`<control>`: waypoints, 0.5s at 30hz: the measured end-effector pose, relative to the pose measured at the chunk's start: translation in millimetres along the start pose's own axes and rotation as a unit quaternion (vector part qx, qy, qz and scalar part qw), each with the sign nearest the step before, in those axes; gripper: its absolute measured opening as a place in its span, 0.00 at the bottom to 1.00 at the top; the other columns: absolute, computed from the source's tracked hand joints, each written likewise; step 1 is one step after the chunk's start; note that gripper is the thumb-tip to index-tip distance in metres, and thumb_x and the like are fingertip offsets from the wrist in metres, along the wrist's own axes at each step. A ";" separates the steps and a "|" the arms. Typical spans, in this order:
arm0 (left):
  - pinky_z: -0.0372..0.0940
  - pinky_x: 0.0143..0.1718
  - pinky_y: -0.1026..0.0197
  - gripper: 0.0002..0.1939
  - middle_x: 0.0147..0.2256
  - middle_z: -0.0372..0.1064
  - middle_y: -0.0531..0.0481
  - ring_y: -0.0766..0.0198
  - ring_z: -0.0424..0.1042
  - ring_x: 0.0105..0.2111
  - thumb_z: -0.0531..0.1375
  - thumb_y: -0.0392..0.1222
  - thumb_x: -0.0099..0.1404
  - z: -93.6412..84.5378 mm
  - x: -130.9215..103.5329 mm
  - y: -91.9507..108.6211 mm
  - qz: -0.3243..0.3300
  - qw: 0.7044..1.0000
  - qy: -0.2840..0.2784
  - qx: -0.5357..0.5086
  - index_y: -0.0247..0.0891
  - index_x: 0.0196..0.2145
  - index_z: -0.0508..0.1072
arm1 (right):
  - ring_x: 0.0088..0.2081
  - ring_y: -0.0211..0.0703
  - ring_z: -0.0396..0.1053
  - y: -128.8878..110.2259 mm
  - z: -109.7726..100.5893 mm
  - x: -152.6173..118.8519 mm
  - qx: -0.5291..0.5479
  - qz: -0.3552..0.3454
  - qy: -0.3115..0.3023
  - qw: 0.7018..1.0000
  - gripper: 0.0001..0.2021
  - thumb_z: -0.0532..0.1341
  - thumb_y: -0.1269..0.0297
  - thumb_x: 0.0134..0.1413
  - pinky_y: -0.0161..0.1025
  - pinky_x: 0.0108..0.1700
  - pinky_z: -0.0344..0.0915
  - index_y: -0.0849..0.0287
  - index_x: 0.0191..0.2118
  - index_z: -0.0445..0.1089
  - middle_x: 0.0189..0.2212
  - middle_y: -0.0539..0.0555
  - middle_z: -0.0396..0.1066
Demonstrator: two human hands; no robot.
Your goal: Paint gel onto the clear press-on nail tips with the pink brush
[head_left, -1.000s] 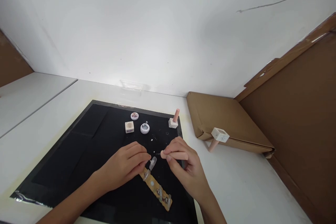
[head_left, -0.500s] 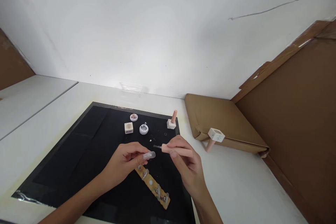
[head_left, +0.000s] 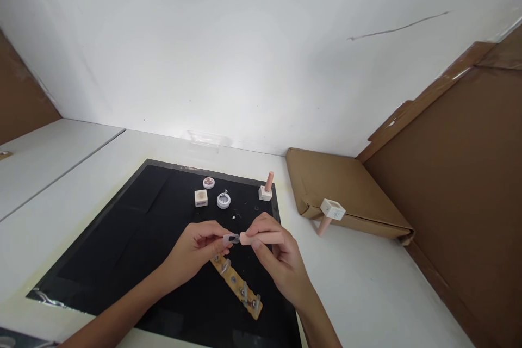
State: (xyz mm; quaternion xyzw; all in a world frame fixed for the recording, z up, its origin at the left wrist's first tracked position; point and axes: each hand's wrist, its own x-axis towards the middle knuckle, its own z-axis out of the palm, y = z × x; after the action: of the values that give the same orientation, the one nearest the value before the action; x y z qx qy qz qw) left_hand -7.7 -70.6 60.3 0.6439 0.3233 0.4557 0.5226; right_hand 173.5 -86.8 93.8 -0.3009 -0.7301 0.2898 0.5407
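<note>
Pinched in my left hand [head_left: 204, 244] is a false nail [head_left: 230, 239], greyish and see-through, with a dark patch on its face. My right hand [head_left: 277, 255] grips a nail polish brush by its long pink cap [head_left: 263, 238]. The brush tip meets the false nail, so the bristles are hard to make out. Under my hands lies a yellowish nail stand strip [head_left: 236, 285], slanting to the lower right, with several clear false nails on it.
On the black mat [head_left: 110, 239] are an open white pot [head_left: 223, 200], its likely lid [head_left: 208, 182], a square white bottle [head_left: 200, 198] and a pink-capped polish bottle [head_left: 265, 193]. Another polish bottle [head_left: 332, 209] leans upside down against a brown cardboard box [head_left: 346, 179].
My right hand has moved left, bringing the brush onto the false nail, which now shows a dark patch. My left hand has barely moved. The view has shifted slightly.
</note>
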 end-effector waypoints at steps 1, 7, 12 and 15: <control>0.68 0.23 0.67 0.13 0.24 0.72 0.48 0.66 0.72 0.23 0.60 0.45 0.64 0.1 -0.3 -0.3 0.013 1.000 0.002 0.015 0.33 0.30 0.79 | 0.32 0.40 0.66 -0.2 0.1 -0.1 -0.004 0.000 -0.004 1.000 0.09 0.57 0.73 0.59 0.41 0.35 0.63 0.50 0.35 0.72 0.32 0.49 0.72; 0.70 0.29 0.66 0.08 0.29 0.75 0.46 0.65 0.75 0.29 0.57 0.32 0.65 0.0 -3.4 -4.9 0.202 0.959 0.070 0.185 0.34 0.35 0.77 | 0.32 0.42 0.65 3.2 -1.9 -3.5 0.041 -0.023 0.026 0.999 0.08 0.57 0.70 0.60 0.42 0.34 0.62 0.50 0.35 0.72 0.30 0.50 0.71; 0.72 0.30 0.66 0.08 0.31 0.75 0.46 0.65 0.75 0.30 0.56 0.30 0.65 -1.6 -6.2 -6.4 0.294 0.914 0.110 0.258 0.36 0.38 0.75 | 0.31 0.44 0.64 5.7 -6.1 -4.1 0.058 -0.037 0.047 0.996 0.08 0.57 0.66 0.60 0.44 0.33 0.61 0.50 0.32 0.72 0.28 0.51 0.69; 0.72 0.31 0.66 0.09 0.31 0.75 0.46 0.65 0.75 0.30 0.55 0.28 0.65 -3.0 -7.7 -6.3 0.323 0.897 0.110 0.282 0.36 0.39 0.74 | 0.30 0.44 0.63 1.0 -6.1 -2.3 0.049 -0.028 0.010 0.998 0.07 0.58 0.67 0.59 0.44 0.32 0.61 0.51 0.32 0.73 0.26 0.52 0.69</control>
State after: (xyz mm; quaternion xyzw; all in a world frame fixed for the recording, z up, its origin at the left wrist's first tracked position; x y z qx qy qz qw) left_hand -13.0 -74.7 52.4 0.7792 0.2681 0.5569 0.1039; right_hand 180.0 -87.3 93.2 -0.2568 -0.7176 0.3071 0.5699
